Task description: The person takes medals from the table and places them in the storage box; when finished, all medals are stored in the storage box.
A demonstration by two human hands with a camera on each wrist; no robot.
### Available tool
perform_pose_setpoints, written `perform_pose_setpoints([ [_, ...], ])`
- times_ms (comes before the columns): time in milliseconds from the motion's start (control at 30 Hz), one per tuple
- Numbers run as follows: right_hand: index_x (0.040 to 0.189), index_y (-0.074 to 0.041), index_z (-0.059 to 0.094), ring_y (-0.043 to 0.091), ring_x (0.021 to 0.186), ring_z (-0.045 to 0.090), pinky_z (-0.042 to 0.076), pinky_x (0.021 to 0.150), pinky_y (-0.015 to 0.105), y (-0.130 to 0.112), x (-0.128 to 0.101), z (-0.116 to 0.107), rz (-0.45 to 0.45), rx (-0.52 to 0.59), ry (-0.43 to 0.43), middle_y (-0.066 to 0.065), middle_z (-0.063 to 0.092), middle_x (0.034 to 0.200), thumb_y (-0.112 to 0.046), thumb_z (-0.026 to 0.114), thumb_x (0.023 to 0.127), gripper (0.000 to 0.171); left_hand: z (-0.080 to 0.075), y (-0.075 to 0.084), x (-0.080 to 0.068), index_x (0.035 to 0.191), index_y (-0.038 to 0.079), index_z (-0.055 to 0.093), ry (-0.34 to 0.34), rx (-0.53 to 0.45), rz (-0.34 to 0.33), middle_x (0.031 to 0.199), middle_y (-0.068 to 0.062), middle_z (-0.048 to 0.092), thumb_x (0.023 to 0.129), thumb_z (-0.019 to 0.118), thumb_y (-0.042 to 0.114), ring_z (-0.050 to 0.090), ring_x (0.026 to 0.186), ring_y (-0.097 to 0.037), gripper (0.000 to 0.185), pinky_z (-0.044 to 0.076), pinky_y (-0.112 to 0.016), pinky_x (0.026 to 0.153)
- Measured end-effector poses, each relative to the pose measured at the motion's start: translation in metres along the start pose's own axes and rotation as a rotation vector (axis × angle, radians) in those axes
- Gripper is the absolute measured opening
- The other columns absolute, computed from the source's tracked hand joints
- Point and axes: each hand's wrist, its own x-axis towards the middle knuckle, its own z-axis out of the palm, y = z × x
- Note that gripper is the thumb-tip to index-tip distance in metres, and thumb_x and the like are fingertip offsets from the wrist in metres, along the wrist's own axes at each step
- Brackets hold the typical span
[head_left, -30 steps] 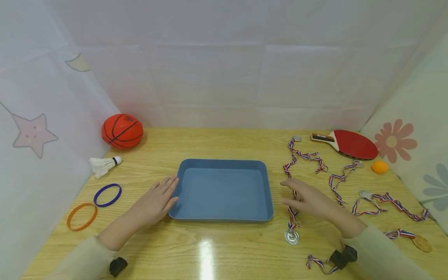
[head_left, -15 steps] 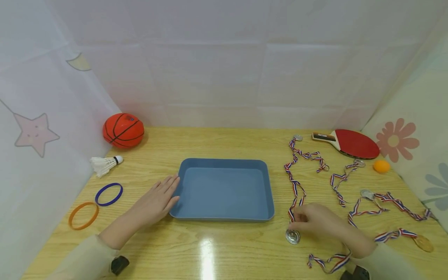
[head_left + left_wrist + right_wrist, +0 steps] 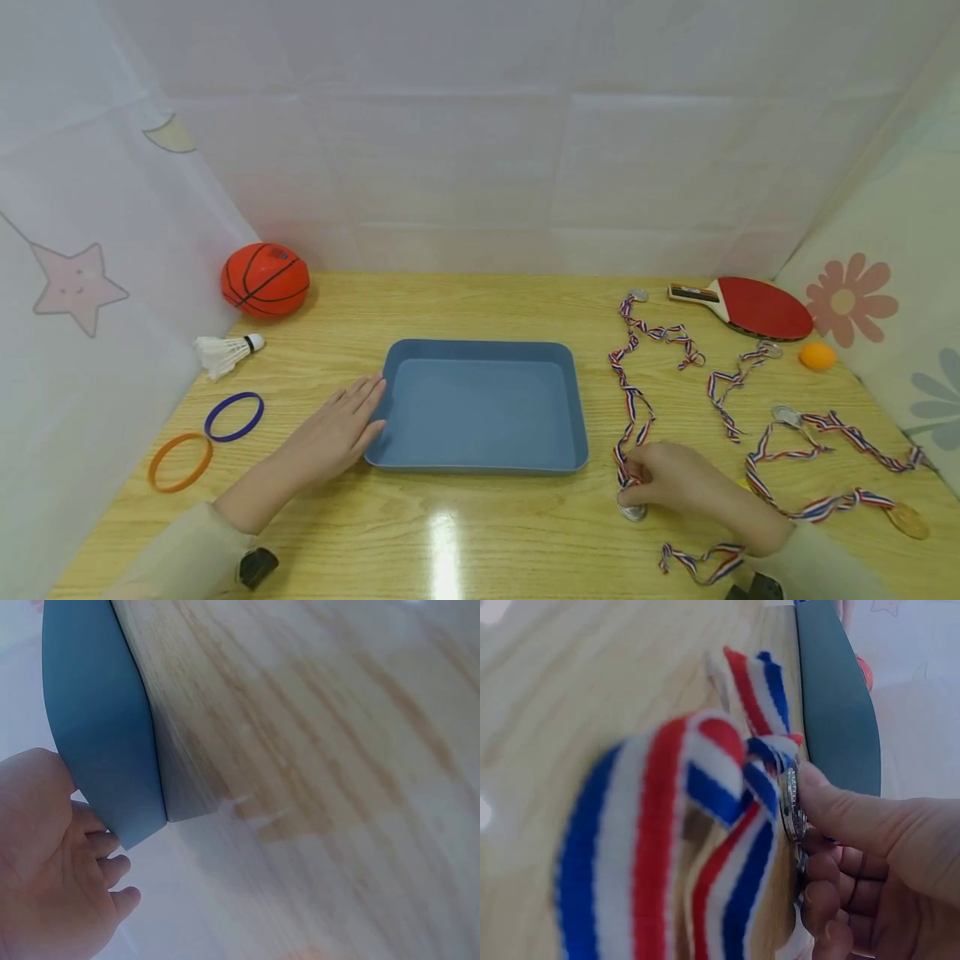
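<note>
Medal, silver with red-white-blue ribbon, is pinched by right fingers; left fingers lie straight.

shiny metal medal; woven cloth ribbon; smooth plastic tray

Red basketball at far left of wooden counter. Shuttlecock nearer, cork pointing right; then blue wristband, orange wristband just beside. Far right: red paddle, handle leftward, orange ball near blade. Pale cloth backdrop behind.
</note>
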Motion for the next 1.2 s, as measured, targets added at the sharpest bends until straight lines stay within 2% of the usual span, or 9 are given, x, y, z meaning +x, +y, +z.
perform_pose_setpoints([
  [167,0.082,-0.013,0.060,0.004,0.056,0.044,0.038,0.049,0.024,0.005,-0.001,-0.005,0.000,0.215,-0.029,-0.009,0.051,0.066,-0.026,0.069,0.083,0.015,0.000,0.000,0.000,0.140,-0.008,0.028,-0.003,-0.002,-0.001,0.145,-0.022,0.026,0.098,0.043,0.025,0.023,0.133,-0.037,0.055,0.022,-0.052,0.105],
  [400,0.083,-0.006,0.051,0.013,0.059,0.049,0.045,0.048,0.028,0.015,-0.001,-0.014,-0.049,0.484,-0.061,0.004,0.054,0.071,-0.019,0.057,0.093,0.017,0.000,0.000,0.000,0.140,-0.008,0.029,-0.003,0.004,-0.005,0.145,-0.021,0.026,0.098,0.044,0.025,0.024,0.132,-0.037,0.056,0.023,-0.052,0.105],
  [467,0.083,-0.006,0.050,0.014,0.060,0.050,0.046,0.049,0.029,0.016,0.000,-0.013,-0.052,0.487,-0.053,0.004,0.054,0.071,-0.020,0.059,0.091,0.018,-0.001,0.000,-0.001,0.140,-0.008,0.029,-0.002,0.006,-0.007,0.145,-0.022,0.026,0.098,0.044,0.025,0.024,0.132,-0.037,0.056,0.023,-0.052,0.105],
  [533,0.083,-0.007,0.051,0.011,0.060,0.050,0.045,0.050,0.027,0.015,0.000,-0.011,-0.044,0.434,-0.036,0.002,0.053,0.071,-0.023,0.064,0.087,0.022,-0.001,0.000,-0.001,0.140,-0.008,0.029,-0.002,0.008,-0.008,0.145,-0.022,0.026,0.098,0.044,0.025,0.024,0.132,-0.037,0.056,0.023,-0.052,0.104],
  [733,0.079,-0.013,0.049,0.006,0.049,0.037,0.031,0.046,0.023,0.002,0.002,-0.002,0.039,0.157,0.003,-0.006,0.044,0.059,-0.044,0.073,0.073,0.040,-0.001,0.001,-0.001,0.140,-0.008,0.028,-0.001,0.009,-0.007,0.146,-0.021,0.025,0.098,0.044,0.025,0.023,0.132,-0.037,0.056,0.023,-0.052,0.104],
  [900,0.081,-0.017,0.052,0.006,0.051,0.037,0.031,0.046,0.025,-0.005,0.004,0.000,0.069,-0.006,0.030,-0.008,0.044,0.062,-0.049,0.075,0.068,0.042,-0.001,0.001,0.000,0.140,-0.008,0.029,0.004,0.010,-0.005,0.146,-0.021,0.026,0.098,0.044,0.025,0.023,0.132,-0.037,0.056,0.023,-0.052,0.104],
  [1000,0.080,-0.015,0.051,0.006,0.053,0.037,0.031,0.047,0.024,-0.004,0.005,-0.001,0.054,0.041,0.008,-0.007,0.043,0.063,-0.043,0.077,0.070,0.039,-0.001,0.001,0.000,0.140,-0.008,0.029,0.006,0.011,-0.003,0.145,-0.021,0.026,0.098,0.045,0.025,0.024,0.132,-0.037,0.056,0.023,-0.052,0.104],
  [1133,0.075,-0.010,0.043,0.007,0.053,0.034,0.027,0.047,0.024,0.002,0.007,-0.004,0.022,0.249,-0.055,-0.004,0.038,0.062,-0.026,0.073,0.079,0.034,-0.001,0.001,0.000,0.139,-0.009,0.030,0.013,0.015,0.003,0.145,-0.022,0.027,0.098,0.045,0.024,0.025,0.132,-0.038,0.055,0.024,-0.051,0.104],
  [1200,0.076,-0.008,0.045,0.008,0.054,0.035,0.027,0.048,0.025,0.007,0.007,-0.007,0.020,0.338,-0.078,-0.003,0.038,0.063,-0.019,0.070,0.082,0.028,0.000,0.001,0.000,0.139,-0.009,0.030,0.017,0.016,0.006,0.144,-0.022,0.028,0.098,0.046,0.024,0.025,0.132,-0.038,0.055,0.024,-0.051,0.104],
])
